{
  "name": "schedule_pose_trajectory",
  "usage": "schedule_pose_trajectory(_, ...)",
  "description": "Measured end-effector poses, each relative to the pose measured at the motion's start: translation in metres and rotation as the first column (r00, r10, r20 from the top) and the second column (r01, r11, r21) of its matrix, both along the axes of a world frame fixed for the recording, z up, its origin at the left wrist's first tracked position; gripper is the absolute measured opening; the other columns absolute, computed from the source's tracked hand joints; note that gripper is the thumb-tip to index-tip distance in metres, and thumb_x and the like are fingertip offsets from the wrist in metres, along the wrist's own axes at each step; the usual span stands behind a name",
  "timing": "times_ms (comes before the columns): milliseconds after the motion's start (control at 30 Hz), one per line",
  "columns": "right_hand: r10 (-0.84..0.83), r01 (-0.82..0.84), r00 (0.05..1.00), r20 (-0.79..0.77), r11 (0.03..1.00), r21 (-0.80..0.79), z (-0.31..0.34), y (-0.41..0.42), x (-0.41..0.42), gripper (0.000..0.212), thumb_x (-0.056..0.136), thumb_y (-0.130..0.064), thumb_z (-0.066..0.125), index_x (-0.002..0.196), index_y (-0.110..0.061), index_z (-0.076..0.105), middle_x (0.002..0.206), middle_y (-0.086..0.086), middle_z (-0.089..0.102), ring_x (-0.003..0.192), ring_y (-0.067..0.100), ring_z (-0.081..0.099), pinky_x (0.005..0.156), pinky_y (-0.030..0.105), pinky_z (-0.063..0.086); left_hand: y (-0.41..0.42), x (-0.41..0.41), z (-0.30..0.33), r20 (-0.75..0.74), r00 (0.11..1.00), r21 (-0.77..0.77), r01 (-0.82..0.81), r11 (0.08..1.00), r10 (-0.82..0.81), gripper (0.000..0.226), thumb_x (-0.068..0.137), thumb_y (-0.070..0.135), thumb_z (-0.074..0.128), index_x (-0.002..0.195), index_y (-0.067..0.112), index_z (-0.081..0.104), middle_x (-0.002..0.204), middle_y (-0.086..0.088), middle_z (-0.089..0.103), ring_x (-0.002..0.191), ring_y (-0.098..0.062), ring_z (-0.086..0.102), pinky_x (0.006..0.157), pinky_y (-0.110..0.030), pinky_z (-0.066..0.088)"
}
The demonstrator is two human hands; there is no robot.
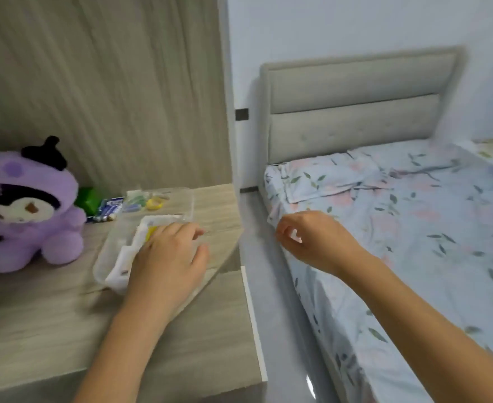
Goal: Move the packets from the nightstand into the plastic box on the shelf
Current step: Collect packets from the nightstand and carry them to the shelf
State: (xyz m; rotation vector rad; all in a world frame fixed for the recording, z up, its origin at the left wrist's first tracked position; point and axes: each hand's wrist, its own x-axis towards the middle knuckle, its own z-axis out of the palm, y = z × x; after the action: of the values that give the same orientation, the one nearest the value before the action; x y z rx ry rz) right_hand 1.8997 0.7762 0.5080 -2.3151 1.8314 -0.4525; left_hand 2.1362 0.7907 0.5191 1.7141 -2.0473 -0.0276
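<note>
The bed (399,216) with its floral sheet is lying well to the right of the clear plastic box (108,257), which is sitting on the wooden shelf (50,315) with the purple plush toy (27,207) just to its left. The left hand (166,257) is resting over the box's right side with fingers relaxed on the white packets (129,254) lying inside it, while the right hand (306,239) is hovering to the box's right, loosely curled and holding nothing.
</note>
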Motion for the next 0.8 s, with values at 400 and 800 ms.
schedule_pose_trajectory(400,-0.846,0.858,0.512,-0.149,0.511,0.047,-0.017,0.408,-0.22,0.03,0.093,-0.045,0.051,0.113,-0.025,0.062,0.107,-0.004,0.066,0.104,0.019,0.056,0.079,0.033,0.05,0.172,-0.303,-0.029,0.335,0.463,0.198,0.817,0.542,-0.821,0.038,0.096,0.043,0.042,0.127,0.027,0.056,0.116,0.005,0.064,0.109,-0.02,0.055,0.084,-0.034,0.049)
schedule_pose_trajectory(800,-0.975,0.987,0.017,-0.221,-0.019,0.161,-0.041,0.795,-0.277,0.034,0.092,-0.042,0.048,0.121,-0.027,0.058,0.114,-0.003,0.064,0.109,0.019,0.052,0.082,0.032,0.047,0.534,-0.489,-0.065,0.334,-0.057,0.341,0.938,0.064,-0.941,0.035,0.098,0.044,0.039,0.126,0.031,0.056,0.125,0.005,0.06,0.115,-0.018,0.052,0.088,-0.031,0.044)
